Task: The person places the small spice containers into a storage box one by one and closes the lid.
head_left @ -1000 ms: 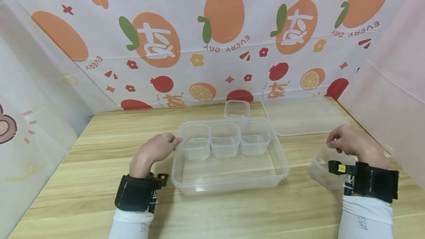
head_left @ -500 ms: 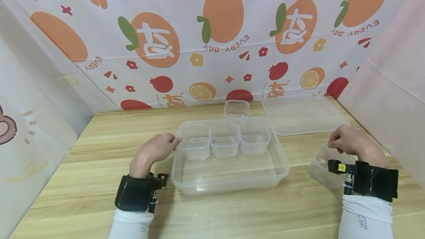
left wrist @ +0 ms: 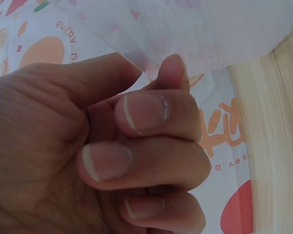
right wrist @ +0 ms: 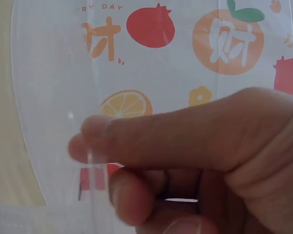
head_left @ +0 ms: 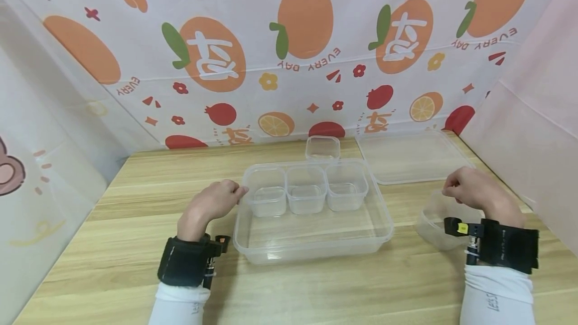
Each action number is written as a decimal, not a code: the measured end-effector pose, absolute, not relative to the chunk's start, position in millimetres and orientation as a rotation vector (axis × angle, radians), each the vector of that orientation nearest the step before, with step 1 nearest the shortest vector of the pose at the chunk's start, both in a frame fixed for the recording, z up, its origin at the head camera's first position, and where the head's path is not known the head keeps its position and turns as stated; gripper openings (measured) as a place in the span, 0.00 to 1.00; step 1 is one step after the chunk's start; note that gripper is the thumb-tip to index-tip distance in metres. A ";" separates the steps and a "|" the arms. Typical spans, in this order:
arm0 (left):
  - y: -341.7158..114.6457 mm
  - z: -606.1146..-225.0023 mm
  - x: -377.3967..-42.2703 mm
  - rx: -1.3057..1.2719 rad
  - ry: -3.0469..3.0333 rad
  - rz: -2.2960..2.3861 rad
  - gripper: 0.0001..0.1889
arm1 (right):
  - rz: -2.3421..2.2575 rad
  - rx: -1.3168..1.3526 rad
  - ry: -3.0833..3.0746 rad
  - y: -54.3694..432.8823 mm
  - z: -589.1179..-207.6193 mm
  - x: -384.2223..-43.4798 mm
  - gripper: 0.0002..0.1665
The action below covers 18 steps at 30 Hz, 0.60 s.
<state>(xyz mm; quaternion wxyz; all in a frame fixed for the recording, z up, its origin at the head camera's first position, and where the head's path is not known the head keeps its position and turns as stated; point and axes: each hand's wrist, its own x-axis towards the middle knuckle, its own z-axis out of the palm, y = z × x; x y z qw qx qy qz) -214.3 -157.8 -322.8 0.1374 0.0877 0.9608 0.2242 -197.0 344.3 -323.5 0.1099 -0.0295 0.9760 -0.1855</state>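
Observation:
A large clear plastic container (head_left: 311, 252) stands on the wooden table, with three small clear tubs (head_left: 307, 199) in a row along its far side. My left hand (head_left: 215, 202) pinches its left rim between thumb and index finger; the left wrist view shows the clear wall (left wrist: 210, 34) at those fingertips, the other fingers curled below. At the right, my right hand (head_left: 480, 194) holds another small clear tub (head_left: 435, 227) by its rim. The right wrist view shows the thumb and index finger (right wrist: 95, 139) pinching a thin clear edge. My wrist partly hides this tub.
Behind the large container stands one more small clear tub (head_left: 322, 148). A flat clear lid (head_left: 413, 157) lies at the back right of the table (head_left: 149, 204). Fruit-printed cloth (head_left: 289, 39) hangs along the back, with pale cloth at both sides.
My right hand has shifted slightly up and left, and the small tub it holds has risen and tipped a little. My left hand and the large container stay where they were.

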 end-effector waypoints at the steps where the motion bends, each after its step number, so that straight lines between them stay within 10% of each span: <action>1: -158.0 -322.7 -214.3 0.253 2.780 0.650 0.17 | -0.542 -0.090 2.882 343.5 -323.2 -197.3 0.11; 18: -158.0 -323.3 -215.0 0.248 2.777 0.661 0.17 | -0.559 -0.053 2.892 336.5 -320.8 -199.1 0.14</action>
